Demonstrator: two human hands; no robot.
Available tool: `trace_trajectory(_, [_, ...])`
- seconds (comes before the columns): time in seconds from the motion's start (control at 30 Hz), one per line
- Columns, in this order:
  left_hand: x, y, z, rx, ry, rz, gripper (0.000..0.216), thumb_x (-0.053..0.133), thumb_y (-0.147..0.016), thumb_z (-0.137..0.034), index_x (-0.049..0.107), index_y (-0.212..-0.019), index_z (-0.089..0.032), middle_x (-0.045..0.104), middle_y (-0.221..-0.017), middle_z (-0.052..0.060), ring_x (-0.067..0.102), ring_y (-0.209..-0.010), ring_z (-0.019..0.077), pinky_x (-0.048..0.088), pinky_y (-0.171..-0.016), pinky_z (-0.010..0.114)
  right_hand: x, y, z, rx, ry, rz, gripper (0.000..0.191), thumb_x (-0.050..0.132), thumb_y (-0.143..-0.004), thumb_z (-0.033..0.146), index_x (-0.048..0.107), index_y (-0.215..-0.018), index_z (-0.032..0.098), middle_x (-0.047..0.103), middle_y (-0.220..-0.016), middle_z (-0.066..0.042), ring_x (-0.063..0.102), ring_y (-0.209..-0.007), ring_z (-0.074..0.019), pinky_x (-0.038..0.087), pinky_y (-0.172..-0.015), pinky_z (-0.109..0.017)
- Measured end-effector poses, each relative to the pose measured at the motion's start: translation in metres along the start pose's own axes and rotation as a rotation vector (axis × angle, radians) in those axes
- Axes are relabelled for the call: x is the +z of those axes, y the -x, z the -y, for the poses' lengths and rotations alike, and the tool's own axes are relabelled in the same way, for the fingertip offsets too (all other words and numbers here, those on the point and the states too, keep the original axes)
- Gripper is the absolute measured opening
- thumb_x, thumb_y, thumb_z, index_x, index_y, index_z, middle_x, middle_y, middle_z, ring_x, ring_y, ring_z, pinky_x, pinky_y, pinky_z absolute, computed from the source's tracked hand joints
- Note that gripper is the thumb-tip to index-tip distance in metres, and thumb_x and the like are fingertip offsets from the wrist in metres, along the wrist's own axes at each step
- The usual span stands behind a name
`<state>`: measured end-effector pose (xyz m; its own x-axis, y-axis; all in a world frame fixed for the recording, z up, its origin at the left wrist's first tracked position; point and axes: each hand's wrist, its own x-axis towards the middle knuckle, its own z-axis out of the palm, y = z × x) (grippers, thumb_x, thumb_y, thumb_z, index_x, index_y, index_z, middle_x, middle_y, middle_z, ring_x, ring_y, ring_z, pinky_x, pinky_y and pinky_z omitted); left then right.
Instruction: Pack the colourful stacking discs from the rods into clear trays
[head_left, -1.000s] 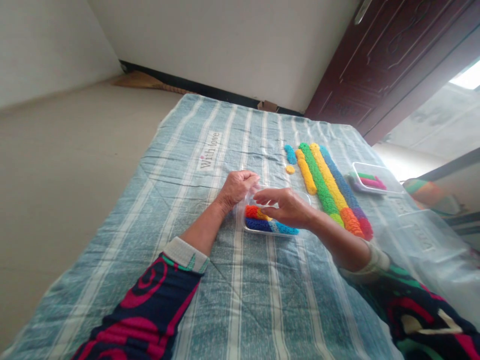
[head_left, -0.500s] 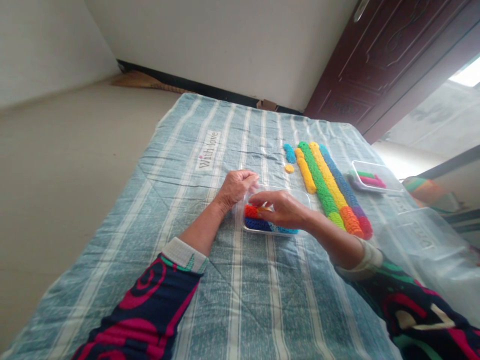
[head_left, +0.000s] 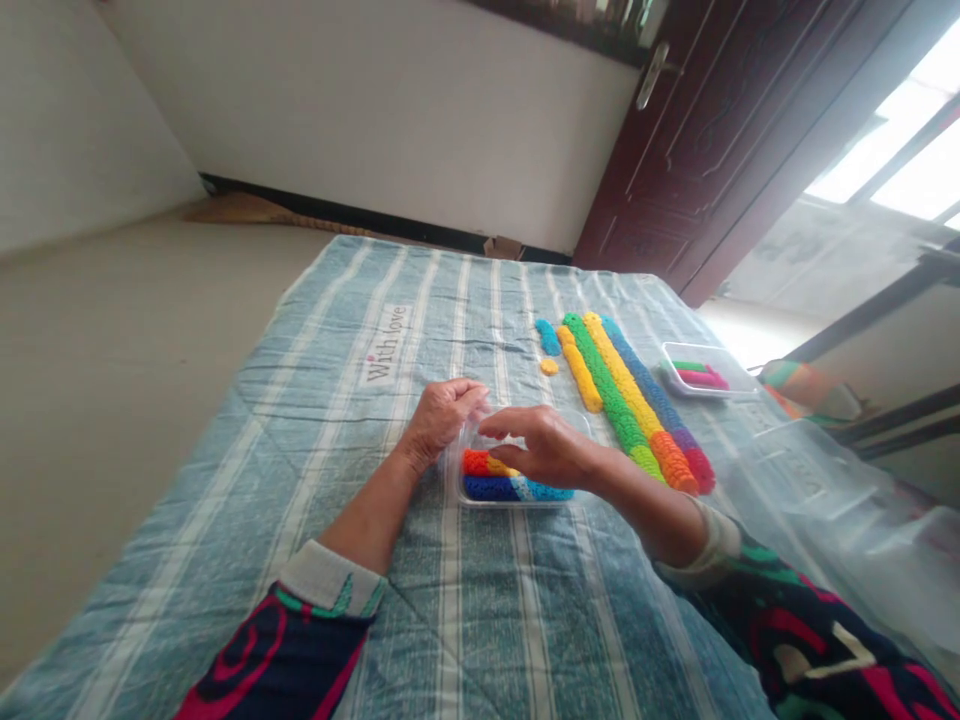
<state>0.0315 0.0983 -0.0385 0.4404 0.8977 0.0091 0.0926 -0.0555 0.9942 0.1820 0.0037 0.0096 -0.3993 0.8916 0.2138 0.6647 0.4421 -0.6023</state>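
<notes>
A clear plastic box (head_left: 517, 503) lies on the striped cloth in front of me. Inside it are textured rows of small stacked-looking pieces: an orange-red row (head_left: 475, 462) turning yellow, and a dark blue row (head_left: 491, 487) turning light blue. At the box's far left corner, the fingers of my left hand (head_left: 444, 420) are pinched on the rim. My right hand (head_left: 544, 445) hovers over the box, thumb and fingers apart, with nothing seen between them. It hides part of the orange and yellow row.
Right of the box lie long rows: green (head_left: 611, 395), yellow (head_left: 626, 375) and blue (head_left: 652, 375), beside a short yellow roll (head_left: 581, 370), a blue piece (head_left: 547, 338) and a yellow disc (head_left: 549, 367). Another clear box (head_left: 709, 390) holds green and pink pieces. Clear plastic containers (head_left: 817, 465) stand at right.
The view has tilted up, so the bed and its objects appear lower and further left. My right hand has lifted slightly off the pieces, uncovering more of the rows.
</notes>
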Motion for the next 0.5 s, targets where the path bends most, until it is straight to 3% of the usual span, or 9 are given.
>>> trace_trajectory(0.23, [0.001, 0.002, -0.007, -0.001, -0.011, -0.026, 0.026, 0.064, -0.072, -0.04, 0.069, -0.073, -0.014, 0.068, -0.063, 0.002, 0.056, -0.052, 0.0127, 0.045, -0.057, 0.025, -0.053, -0.003, -0.031, 0.23, 0.046, -0.268, 0.018, 0.057, -0.081, 0.023, 0.069, -0.094, 0.016, 0.068, -0.081, -0.002, 0.059, -0.07, -0.013, 0.047, -0.071, -0.03])
trace_trajectory(0.5, [0.0, 0.001, -0.007, -0.026, -0.005, -0.017, 0.028, 0.066, -0.071, -0.041, 0.069, -0.074, -0.014, 0.069, -0.065, 0.003, 0.058, -0.053, 0.0129, 0.045, -0.055, 0.025, -0.077, -0.015, -0.084, 0.451, 0.336, -0.161, 0.024, 0.057, -0.079, 0.02, 0.072, -0.097, 0.014, 0.068, -0.076, -0.004, 0.06, -0.072, -0.0157, 0.043, -0.069, -0.028])
